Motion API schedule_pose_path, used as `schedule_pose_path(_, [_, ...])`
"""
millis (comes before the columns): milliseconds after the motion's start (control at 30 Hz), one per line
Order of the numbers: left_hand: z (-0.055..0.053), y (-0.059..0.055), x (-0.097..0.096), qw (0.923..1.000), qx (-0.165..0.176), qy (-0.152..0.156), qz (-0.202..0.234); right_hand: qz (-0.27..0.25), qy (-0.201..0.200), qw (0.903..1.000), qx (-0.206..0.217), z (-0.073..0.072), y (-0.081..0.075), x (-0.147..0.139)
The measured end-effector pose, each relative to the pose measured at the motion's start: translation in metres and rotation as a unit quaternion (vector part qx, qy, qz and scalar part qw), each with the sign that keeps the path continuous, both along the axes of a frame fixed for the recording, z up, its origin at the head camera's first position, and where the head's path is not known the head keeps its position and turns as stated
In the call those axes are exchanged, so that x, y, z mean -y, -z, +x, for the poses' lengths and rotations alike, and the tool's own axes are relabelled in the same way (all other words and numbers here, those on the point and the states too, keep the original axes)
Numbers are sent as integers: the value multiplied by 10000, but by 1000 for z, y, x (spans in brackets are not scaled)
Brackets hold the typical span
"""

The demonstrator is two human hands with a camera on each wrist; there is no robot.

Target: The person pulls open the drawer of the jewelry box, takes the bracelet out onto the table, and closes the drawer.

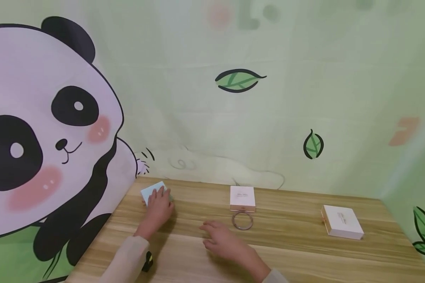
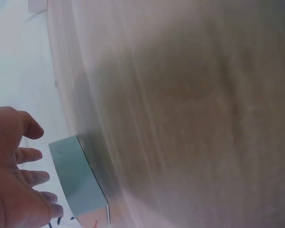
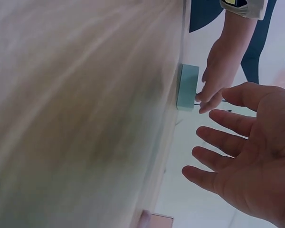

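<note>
A light blue box [image 1: 150, 191] lies at the table's far left corner, partly covered by my left hand [image 1: 159, 204] in the head view. In the left wrist view, the fingers of that hand [image 2: 19, 175] stretch loosely above the box [image 2: 78, 175]. The right wrist view shows a small gap between the box [image 3: 187, 88] and the left hand [image 3: 221, 64]. My right hand [image 1: 226, 241] hovers over the middle of the table with spread fingers, holding nothing. Just beyond it lies a thin grey bangle [image 1: 242, 228], against the front of a white box [image 1: 242, 196].
Another white box [image 1: 343, 222] sits toward the right side of the wooden table [image 1: 287, 243]. Behind the table hangs a green backdrop [image 1: 184, 106] with a large panda and leaves. A small black and yellow object [image 1: 147, 262] shows at the left sleeve.
</note>
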State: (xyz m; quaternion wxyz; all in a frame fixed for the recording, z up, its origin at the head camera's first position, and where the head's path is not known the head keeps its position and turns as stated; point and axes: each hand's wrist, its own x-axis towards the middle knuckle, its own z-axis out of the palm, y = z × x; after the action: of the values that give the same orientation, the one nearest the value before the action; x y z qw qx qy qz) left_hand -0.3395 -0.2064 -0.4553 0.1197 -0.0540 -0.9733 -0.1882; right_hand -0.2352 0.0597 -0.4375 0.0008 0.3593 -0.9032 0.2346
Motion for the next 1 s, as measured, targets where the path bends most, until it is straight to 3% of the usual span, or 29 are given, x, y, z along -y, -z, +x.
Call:
schedule_pose_path(333, [-12,3,11,9990,179,-396,-49,57,36,9999,115,-1,8,17])
schedule_pose_path(700, [-23,7,8,9947,503,-892,-64,289,92,9995,-19,-5,15,41])
schedule_pose_path(1000, [-28,6,7,9942,668,-827,-188,388,70,9992,-97,-13,12,48])
